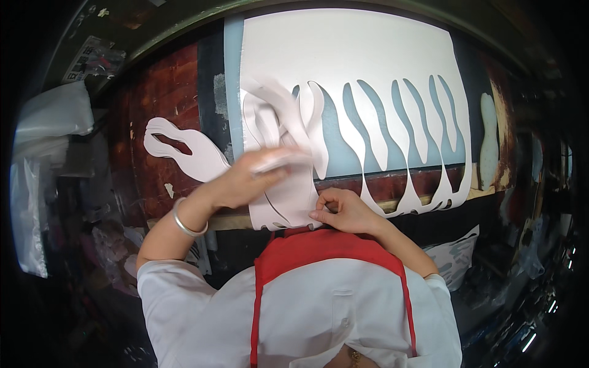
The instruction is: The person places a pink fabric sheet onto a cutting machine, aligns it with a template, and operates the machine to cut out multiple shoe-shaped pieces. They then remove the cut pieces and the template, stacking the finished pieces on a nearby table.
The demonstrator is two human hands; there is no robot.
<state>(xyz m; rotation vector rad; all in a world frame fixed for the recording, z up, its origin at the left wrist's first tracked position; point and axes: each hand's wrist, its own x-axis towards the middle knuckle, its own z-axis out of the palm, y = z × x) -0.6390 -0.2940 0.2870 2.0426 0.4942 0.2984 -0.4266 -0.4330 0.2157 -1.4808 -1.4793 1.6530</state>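
Note:
A large white sheet of flexible material (356, 43) lies on a pale blue board (233, 55), its near part cut through with several wavy openings and narrow strips. My left hand (254, 178), smeared by motion and wearing a bangle, is closed on a whitish cut piece (282, 161) above the sheet's left part. Loose curved strips (288, 110) rise and overlap just beyond that hand. At the sheet's near edge, my right hand (346, 211) pinches the white material between thumb and fingers. A stack of pale looped cut-outs (190, 156) lies to the left.
Under the board is a worn reddish-brown table (141, 190). A pale green, bottle-shaped template (488, 141) lies at the right. Clear plastic bags (55, 113) hang at the far left. A patterned cut sheet (454, 257) sits below the table edge at the right.

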